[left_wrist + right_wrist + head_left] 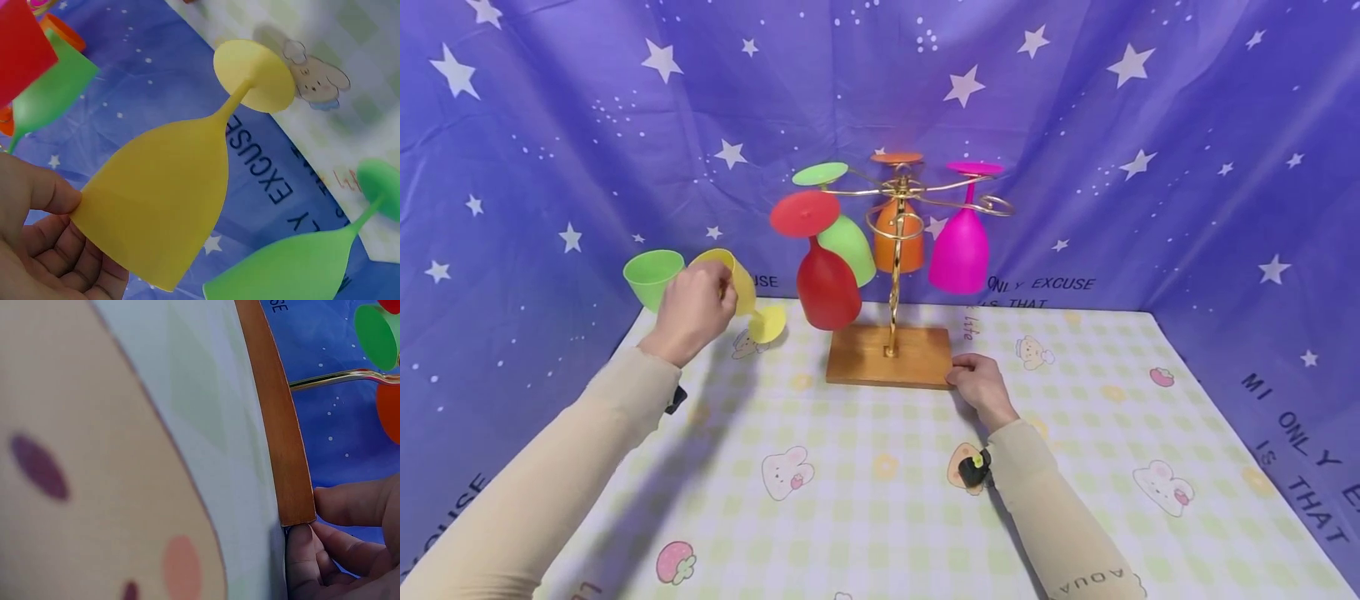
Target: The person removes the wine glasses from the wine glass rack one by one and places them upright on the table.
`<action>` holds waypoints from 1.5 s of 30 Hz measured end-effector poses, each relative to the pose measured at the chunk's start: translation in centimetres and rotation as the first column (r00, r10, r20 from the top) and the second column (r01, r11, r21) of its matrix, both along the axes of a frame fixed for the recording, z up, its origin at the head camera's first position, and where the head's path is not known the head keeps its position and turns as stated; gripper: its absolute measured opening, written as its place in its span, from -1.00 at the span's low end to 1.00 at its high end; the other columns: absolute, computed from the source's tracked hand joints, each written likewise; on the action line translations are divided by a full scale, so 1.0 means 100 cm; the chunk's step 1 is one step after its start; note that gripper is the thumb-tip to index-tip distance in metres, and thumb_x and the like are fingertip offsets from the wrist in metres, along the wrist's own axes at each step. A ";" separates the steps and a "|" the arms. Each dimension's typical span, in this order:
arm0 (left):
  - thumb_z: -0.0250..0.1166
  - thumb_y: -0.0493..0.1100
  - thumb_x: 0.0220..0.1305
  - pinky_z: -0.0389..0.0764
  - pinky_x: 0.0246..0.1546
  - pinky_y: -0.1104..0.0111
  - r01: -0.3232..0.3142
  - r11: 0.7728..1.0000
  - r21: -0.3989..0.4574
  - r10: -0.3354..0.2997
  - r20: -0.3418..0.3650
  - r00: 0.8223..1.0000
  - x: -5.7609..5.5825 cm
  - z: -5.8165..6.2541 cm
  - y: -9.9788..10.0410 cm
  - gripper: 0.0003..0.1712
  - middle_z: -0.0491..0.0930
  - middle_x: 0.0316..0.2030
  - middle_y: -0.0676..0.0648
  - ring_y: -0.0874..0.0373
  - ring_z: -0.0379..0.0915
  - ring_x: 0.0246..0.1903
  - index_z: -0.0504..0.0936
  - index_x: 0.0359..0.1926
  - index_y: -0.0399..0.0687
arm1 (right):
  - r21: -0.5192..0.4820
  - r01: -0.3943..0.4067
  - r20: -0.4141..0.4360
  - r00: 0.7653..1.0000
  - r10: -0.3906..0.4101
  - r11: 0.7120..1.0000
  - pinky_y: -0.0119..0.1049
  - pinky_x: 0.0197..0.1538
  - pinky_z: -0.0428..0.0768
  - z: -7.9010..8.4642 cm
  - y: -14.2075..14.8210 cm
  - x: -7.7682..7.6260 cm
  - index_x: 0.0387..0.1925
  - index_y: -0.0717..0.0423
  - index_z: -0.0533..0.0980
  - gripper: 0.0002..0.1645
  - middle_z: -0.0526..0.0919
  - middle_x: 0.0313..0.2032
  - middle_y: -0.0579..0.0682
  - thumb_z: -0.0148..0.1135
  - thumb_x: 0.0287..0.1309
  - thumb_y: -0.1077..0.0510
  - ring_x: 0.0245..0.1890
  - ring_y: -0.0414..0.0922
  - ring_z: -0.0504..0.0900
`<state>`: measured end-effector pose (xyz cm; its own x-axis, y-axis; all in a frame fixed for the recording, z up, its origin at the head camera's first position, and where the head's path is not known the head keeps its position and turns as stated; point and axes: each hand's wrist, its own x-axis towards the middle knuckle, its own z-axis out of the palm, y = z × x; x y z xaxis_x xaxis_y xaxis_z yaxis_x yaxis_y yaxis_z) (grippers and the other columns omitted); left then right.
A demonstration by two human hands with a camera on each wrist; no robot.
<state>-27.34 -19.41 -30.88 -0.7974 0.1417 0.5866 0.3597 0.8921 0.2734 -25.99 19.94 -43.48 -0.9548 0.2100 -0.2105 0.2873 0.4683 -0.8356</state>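
Observation:
My left hand (692, 304) pinches a yellow plastic goblet (162, 187) by the rim of its bowl, the thumb on the outside. The goblet is tilted, with its round foot toward the lower right in the head view. Behind the left hand is a green goblet (653, 275), its mouth upward. At the right front corner of a wooden base (865, 354), my right hand (981, 385) grips the edge between thumb and fingers. From this base rises a gold metal goblet rack (895, 308).
Upside down on the rack hang a red goblet (829, 287), another green goblet (852, 250), an orange goblet (901, 250) and a pink goblet (959, 254). A checked cloth with cartoon prints covers the table (880, 517). Purple star-printed curtain (850, 83) encloses the back and sides.

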 end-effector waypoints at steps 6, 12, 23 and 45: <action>0.08 -0.40 0.02 0.44 -0.44 -0.06 -0.028 0.997 -0.078 0.028 0.005 1.000 -0.006 -0.003 -0.004 -0.91 0.53 -0.51 -0.25 -0.26 0.46 -0.48 0.51 -0.50 -0.29 | 0.003 -0.001 -0.014 1.000 0.001 1.000 -0.13 0.05 0.45 -0.002 0.000 -0.001 0.05 0.23 0.51 -0.59 0.55 -0.04 0.14 0.15 0.12 0.28 -0.07 0.00 0.47; 0.08 -0.40 0.03 0.43 -0.43 -0.06 -0.040 0.991 -0.124 0.040 0.001 0.999 -0.010 -0.009 -0.008 -0.91 0.49 -0.49 -0.25 -0.27 0.44 -0.45 0.52 -0.49 -0.29 | 0.005 -0.001 -0.008 1.000 0.001 1.000 -0.15 0.01 0.45 -0.004 0.001 -0.001 0.05 0.22 0.51 -0.60 0.55 -0.09 0.13 0.16 0.13 0.27 -0.10 -0.01 0.46; 0.10 -0.43 0.00 0.46 -0.35 -0.05 -0.045 0.984 -0.174 0.045 -0.007 0.999 -0.015 -0.012 -0.014 -0.82 0.51 -0.41 -0.31 -0.27 0.45 -0.36 0.60 -0.36 -0.37 | -0.003 0.000 -0.016 1.000 0.000 1.000 -0.18 -0.01 0.46 -0.003 0.000 0.001 0.04 0.23 0.51 -0.59 0.58 -0.12 0.11 0.19 0.11 0.28 -0.14 -0.03 0.48; 0.16 -0.36 0.06 0.41 -0.29 -0.04 -0.064 0.981 -0.182 0.046 -0.099 0.994 -0.020 -0.022 -0.010 -0.84 0.52 -0.42 -0.31 -0.26 0.42 -0.36 0.63 -0.36 -0.39 | 0.007 -0.005 -0.028 1.000 0.005 1.000 -0.19 -0.05 0.47 -0.002 0.000 0.001 0.04 0.26 0.51 -0.59 0.59 -0.15 0.12 0.18 0.11 0.29 -0.17 -0.03 0.49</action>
